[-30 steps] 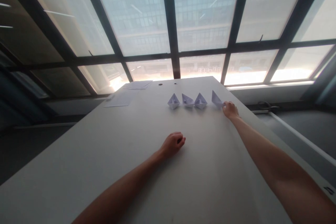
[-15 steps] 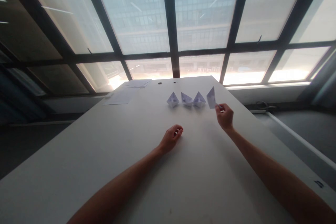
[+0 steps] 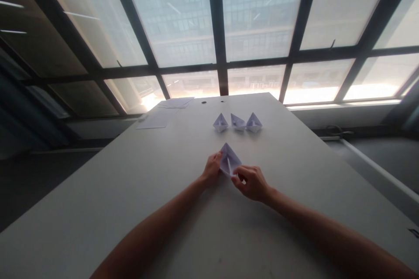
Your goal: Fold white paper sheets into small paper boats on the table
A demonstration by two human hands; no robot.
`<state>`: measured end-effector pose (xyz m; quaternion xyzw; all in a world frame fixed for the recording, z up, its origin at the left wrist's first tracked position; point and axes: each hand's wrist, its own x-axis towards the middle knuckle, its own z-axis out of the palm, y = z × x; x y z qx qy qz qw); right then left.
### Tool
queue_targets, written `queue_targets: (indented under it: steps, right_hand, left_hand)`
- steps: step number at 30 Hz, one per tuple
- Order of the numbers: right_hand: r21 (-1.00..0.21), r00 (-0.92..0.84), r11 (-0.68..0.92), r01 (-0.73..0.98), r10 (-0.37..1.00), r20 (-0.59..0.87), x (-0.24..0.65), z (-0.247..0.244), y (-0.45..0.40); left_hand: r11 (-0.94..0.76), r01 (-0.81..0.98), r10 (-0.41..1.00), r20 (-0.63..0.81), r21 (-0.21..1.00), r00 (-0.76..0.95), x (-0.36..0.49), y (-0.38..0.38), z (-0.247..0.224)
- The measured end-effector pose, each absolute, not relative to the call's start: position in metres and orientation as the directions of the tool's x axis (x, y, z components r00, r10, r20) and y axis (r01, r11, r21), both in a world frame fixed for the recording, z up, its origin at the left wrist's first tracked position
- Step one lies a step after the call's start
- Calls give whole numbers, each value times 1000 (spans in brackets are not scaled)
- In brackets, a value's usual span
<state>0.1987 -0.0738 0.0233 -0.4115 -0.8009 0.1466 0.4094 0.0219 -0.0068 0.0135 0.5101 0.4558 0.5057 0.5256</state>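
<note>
A folded white paper boat (image 3: 228,160) is held between my two hands over the middle of the table. My left hand (image 3: 212,166) grips its left side. My right hand (image 3: 251,182) pinches its lower right edge with thumb and fingers. Beyond my hands, three more paper boats stand in a row: a left one (image 3: 220,123), a middle one (image 3: 238,122) turned at an angle, and a right one (image 3: 254,123) close beside the middle one.
White paper sheets (image 3: 157,118) lie at the far left of the white table (image 3: 131,183). Two small dark spots are near its far edge. Tall windows (image 3: 186,8) rise behind it, and a dark object (image 3: 413,232) sits at the right edge.
My right hand has brought the fourth boat from the right end of the row back toward me. My left hand has closed on its left side. The view has shifted slightly.
</note>
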Motion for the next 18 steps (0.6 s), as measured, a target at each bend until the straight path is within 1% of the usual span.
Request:
queue_targets:
  steps: [1, 3, 5, 6, 7, 9, 11, 14, 15, 18]
  right_hand:
    - [-634, -279, 601, 487, 795, 538, 199, 23, -73]
    - [-760, -106, 526, 382, 842, 529, 200, 22, -67]
    - [-844, 50, 443, 304, 877, 478, 201, 20, -57]
    - [-867, 70, 410, 284, 893, 445, 202, 19, -52]
    - [-883, 53, 384, 271, 910, 412, 203, 17, -47]
    - [-902, -35, 351, 250, 935, 354, 204, 12, -39]
    - [-904, -94, 342, 256, 940, 329, 205, 8, -35]
    - [-891, -66, 336, 304, 941, 332, 206, 4, -34]
    - [-887, -50, 332, 321, 941, 334, 206, 4, -35]
    - [-869, -12, 333, 366, 935, 354, 205, 3, -37]
  left_hand:
    - [-44, -27, 996, 46, 999, 76, 22, -7, 13]
    - [-78, 42, 992, 74, 996, 105, 22, -9, 13]
    - [-140, 120, 982, 123, 983, 141, 23, -11, 14]
    - [-180, 161, 974, 152, 970, 171, 25, -13, 14]
    - [-225, 198, 960, 183, 954, 209, 26, -15, 15]
    - [-321, 240, 926, 251, 916, 281, 29, -18, 16]
    - [-393, 241, 902, 322, 887, 286, 31, -22, 17]
    - [-483, 282, 876, 449, 829, 179, 30, -25, 18]
    - [-519, 313, 855, 490, 795, 170, 29, -26, 19]
    - [-605, 405, 794, 556, 685, 245, 26, -27, 20]
